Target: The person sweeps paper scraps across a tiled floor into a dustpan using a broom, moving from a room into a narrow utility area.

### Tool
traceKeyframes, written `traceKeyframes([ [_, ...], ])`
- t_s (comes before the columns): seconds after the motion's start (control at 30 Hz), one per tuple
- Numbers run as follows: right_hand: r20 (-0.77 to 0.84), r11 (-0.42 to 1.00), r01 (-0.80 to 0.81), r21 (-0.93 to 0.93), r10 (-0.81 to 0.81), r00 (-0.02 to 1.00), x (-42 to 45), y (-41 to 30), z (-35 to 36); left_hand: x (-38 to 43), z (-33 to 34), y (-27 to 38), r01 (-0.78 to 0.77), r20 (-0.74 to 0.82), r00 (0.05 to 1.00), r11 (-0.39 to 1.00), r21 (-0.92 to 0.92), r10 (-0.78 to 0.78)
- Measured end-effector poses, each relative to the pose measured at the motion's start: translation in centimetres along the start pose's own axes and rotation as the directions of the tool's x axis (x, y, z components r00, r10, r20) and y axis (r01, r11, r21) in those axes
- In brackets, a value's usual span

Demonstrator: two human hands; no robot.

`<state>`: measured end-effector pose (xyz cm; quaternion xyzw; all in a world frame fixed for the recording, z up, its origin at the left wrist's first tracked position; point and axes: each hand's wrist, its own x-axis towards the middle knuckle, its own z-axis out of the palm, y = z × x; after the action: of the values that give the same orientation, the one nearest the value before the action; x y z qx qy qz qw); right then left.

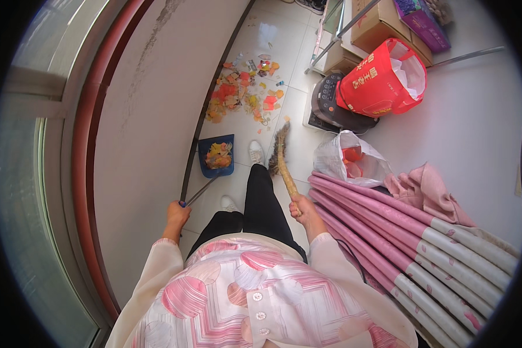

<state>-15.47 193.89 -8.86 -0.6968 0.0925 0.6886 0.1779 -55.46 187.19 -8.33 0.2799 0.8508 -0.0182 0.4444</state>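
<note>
My left hand (178,214) grips the handle of a blue dustpan (202,163), which rests on the floor by the left wall. Orange and yellow scraps (219,154) lie heaped inside the pan. With my right hand (305,209) I hold a straw broom (282,148) by its pale bound handle. The broom's bristles are to the right of my forward white shoe (256,152); whether they touch the floor is hard to tell. Farther ahead, a spread of red, orange and yellow litter (239,93) covers the tiles along the wall.
On the right stand a dark electric cooker (328,96), a red bag (374,78) and a white plastic bag (330,156) holding red items. Pink and white rolled or folded panels (374,217) lean nearer me. Cardboard boxes (374,26) and a metal rack (341,32) stand beyond.
</note>
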Motion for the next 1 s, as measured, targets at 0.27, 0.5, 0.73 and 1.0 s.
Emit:
traceKeyframes([
  [0.27, 0.072, 0.937, -0.126, 0.327, 0.108, 0.992, -4.2, -6.5, -5.5, 2.7, 1.0, 1.4, 0.089, 0.055, 0.995, 0.996, 0.005, -0.089],
  [0.5, -0.067, 0.992, -0.098, -0.082, 0.092, 0.993, 0.5, -14.5, -4.2, 1.5, 0.8, 3.0, 0.089, 0.013, 0.996, 0.996, 0.026, -0.09],
  [0.73, -0.03, 0.918, -0.082, -0.388, 0.076, 0.997, -5.9, -15.2, -4.4, -0.6, 0.2, 5.6, 0.159, 0.004, 0.987, 0.982, 0.1, -0.16],
  [1.0, 0.023, 0.81, -0.003, -0.587, 0.02, 1.0, -0.8, -15.9, 3.1, -1.6, 1.6, 4.5, 0.212, 0.027, 0.977, 0.977, 0.03, -0.213],
])
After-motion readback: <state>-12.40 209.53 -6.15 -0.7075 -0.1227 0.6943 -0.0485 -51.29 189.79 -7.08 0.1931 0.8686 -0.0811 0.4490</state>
